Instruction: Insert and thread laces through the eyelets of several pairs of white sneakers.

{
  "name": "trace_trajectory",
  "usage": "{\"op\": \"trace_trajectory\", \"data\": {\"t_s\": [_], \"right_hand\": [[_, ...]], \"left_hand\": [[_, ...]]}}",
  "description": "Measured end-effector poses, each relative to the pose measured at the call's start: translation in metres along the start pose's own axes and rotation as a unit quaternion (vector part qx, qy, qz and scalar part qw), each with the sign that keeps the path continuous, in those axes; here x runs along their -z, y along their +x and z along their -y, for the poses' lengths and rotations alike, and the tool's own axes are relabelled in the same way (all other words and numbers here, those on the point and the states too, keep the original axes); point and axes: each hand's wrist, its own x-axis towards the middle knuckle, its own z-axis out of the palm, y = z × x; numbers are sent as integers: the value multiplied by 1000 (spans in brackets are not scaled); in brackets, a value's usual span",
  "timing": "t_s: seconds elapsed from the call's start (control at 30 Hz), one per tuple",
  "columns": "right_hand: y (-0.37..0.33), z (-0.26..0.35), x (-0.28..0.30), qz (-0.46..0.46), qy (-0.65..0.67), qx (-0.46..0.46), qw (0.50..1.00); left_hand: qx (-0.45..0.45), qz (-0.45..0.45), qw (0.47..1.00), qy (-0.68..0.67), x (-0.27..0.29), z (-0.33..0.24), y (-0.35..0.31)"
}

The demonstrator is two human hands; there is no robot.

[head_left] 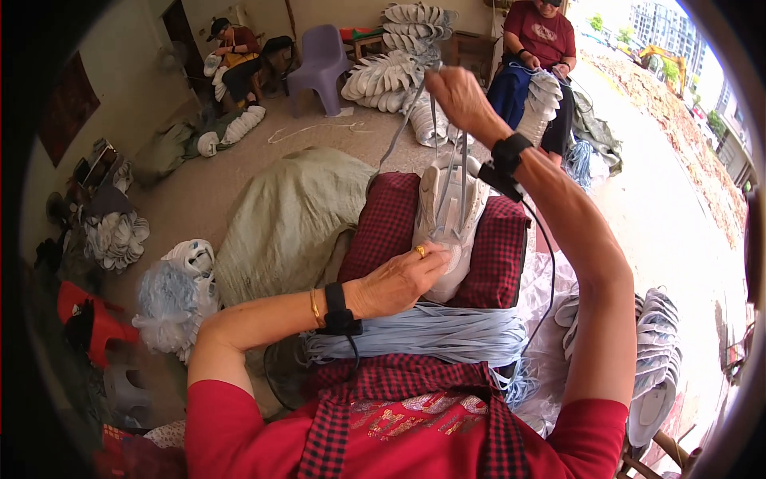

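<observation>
A white and beige sneaker (429, 195) lies toe toward me on a red-and-black checked cushion (384, 219). My left hand (403, 279) is closed on its toe end, the fingers pressed against the upper. Raised above the far end of the sneaker, my right hand (463, 100) grips grey shoelaces (454, 180). The laces run taut from the eyelets up to that hand, and one strand trails down to the left. Across my lap, just below the cushion, is a thick bundle of pale blue laces (431, 331).
A green-grey sack (287, 223) sits left of the cushion. Shoe uppers (658, 343) are stacked at right, with more piles (391, 80) behind. Two people (538, 40) sit farther back, near a purple chair (319, 68). A red stool (92, 323) stands at left. Cables hang from both wristbands.
</observation>
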Motion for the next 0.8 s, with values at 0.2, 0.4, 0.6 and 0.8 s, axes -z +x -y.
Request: {"op": "trace_trajectory", "data": {"t_s": [0.2,0.4,0.6,0.8], "right_hand": [[26,32,21,24,18,5,1000],[-19,50,44,119,59,-60,989],[-42,53,45,115,188,-177,959],[-40,57,61,79,359,-281,886]], "left_hand": [[37,-59,993,-93,16,8,4],[219,-128,952,-169,14,36,26],[240,19,956,-170,18,49,40],[238,-1,957,-169,36,46,53]]}}
